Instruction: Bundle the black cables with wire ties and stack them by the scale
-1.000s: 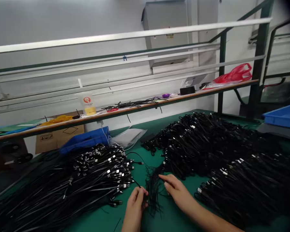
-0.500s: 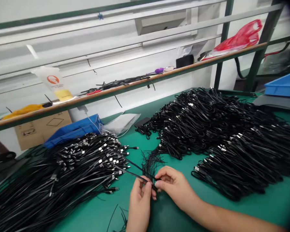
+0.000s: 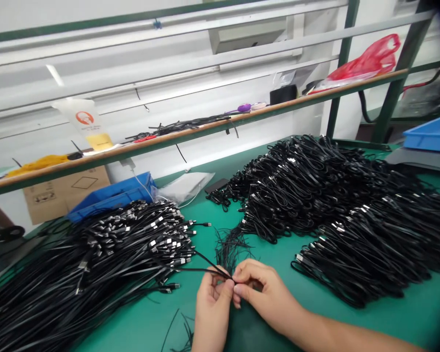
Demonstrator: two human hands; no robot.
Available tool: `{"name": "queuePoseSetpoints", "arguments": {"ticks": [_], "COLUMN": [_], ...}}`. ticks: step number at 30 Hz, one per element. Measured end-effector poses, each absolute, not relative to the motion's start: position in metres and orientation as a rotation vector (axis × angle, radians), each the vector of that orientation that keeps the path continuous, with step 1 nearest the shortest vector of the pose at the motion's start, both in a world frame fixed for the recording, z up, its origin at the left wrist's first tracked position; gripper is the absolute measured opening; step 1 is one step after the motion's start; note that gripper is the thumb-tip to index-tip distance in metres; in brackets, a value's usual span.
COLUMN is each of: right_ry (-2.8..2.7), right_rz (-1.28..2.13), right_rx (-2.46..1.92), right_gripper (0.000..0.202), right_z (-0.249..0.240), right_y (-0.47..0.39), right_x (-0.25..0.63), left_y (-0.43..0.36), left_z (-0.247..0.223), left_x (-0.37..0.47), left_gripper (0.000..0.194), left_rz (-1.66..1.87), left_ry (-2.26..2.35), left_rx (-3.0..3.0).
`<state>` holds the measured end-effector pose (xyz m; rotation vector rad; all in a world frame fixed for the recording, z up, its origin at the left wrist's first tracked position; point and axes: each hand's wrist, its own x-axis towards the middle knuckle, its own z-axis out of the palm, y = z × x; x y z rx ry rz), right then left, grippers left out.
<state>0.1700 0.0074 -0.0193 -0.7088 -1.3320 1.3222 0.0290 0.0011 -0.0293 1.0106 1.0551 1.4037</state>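
A black cable (image 3: 201,270) runs in two strands from the loose cables on the left into my hands. My left hand (image 3: 214,305) is closed around it, thumb and forefinger pinching the strands. Right beside it, my right hand (image 3: 266,292) is closed too, its thumb and fingertips pinched at the same spot on the cable. The fingers hide the exact part held there. Just beyond my hands lies a tangle of thin black ties (image 3: 229,247) on the green tabletop (image 3: 275,256).
Loose cables with silver plugs (image 3: 106,264) cover the left side. Folded cable bundles (image 3: 300,181) are heaped at back right, with a row of bundles (image 3: 374,244) before them. A blue bin (image 3: 110,193) stands at back left, under a wood-edged shelf (image 3: 190,133).
The two cable strands have swung lower and lie closer together near my hands. My right fingertips have moved slightly down and left, against my left ones.
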Motion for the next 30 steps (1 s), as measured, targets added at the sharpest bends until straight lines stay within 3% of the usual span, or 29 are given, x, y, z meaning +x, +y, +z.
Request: {"name": "queuePoseSetpoints", "arguments": {"ticks": [6, 15, 21, 30], "right_ry": [-1.365, -1.363, -1.277, -1.512], "right_rz": [1.334, 1.218, 1.373, 1.078], "right_rx": [-0.720, -0.807, -0.817, -0.876], "right_gripper": [0.004, 0.013, 0.020, 0.015], "right_z": [-0.018, -0.026, -0.025, -0.020], "right_y": [0.005, 0.007, 0.005, 0.014], "right_x": [0.168, 0.167, 0.162, 0.174], "left_y": [0.002, -0.008, -0.010, -0.001], "left_z": [-0.035, -0.014, -0.014, 0.007], "left_x": [0.027, 0.037, 0.034, 0.009], "left_gripper": [0.040, 0.045, 0.045, 0.044], "left_rz": [1.457, 1.539, 1.479, 1.687], "left_ry": [1.070, 1.185, 1.171, 1.040], "left_rx": [0.978, 0.975, 0.942, 0.669]}}
